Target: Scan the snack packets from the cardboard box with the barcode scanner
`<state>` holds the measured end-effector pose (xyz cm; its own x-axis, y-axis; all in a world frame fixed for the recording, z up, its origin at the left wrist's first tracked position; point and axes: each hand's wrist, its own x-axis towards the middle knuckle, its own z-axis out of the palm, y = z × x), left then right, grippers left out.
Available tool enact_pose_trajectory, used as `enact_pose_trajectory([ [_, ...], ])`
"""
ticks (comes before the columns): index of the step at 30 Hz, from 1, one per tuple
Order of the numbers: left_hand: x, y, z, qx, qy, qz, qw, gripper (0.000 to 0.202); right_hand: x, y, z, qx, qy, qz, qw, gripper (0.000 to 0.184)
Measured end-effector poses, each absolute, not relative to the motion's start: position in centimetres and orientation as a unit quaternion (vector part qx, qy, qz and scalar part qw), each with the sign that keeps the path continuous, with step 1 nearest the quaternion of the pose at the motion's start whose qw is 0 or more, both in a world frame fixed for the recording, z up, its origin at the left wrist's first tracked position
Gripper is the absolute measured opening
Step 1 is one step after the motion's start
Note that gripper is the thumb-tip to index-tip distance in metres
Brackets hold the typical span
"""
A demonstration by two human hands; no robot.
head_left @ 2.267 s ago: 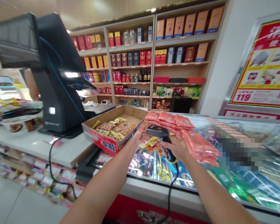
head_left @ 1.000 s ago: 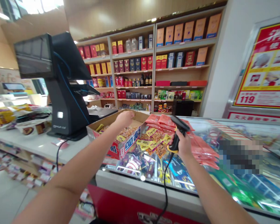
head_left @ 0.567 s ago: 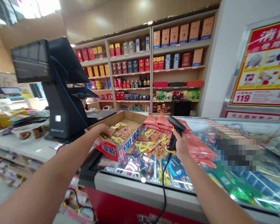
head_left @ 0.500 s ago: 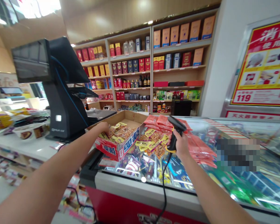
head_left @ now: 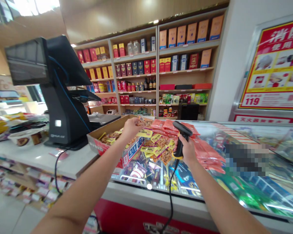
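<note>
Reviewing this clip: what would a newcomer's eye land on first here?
The two hands at the centre stand out: the left hand holds a snack packet above an open cardboard box, and the right hand grips a black corded barcode scanner. Behind them, wooden shelves of colourful boxed goods fill the back wall, and a red-and-yellow poster hangs at far right.

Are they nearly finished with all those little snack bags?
Partly. Done: yellow-labelled snack packets lie on the glass-topped counter. In hand: the left hand lifts one orange snack packet, and the right hand grips a black corded barcode scanner. Left: more packets sit in the brown cardboard box.
</note>
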<state>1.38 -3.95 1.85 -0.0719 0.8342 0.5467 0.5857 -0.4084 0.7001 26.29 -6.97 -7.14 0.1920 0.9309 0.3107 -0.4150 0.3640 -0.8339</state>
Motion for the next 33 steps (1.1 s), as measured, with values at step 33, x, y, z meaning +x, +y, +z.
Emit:
enact_pose_trajectory([
  [33,7.3,-0.1,-9.6,0.568,0.409,0.652,0.29,0.019,25.4,-8.8,-7.5,-0.343,-0.603,0.521,0.497,0.028],
])
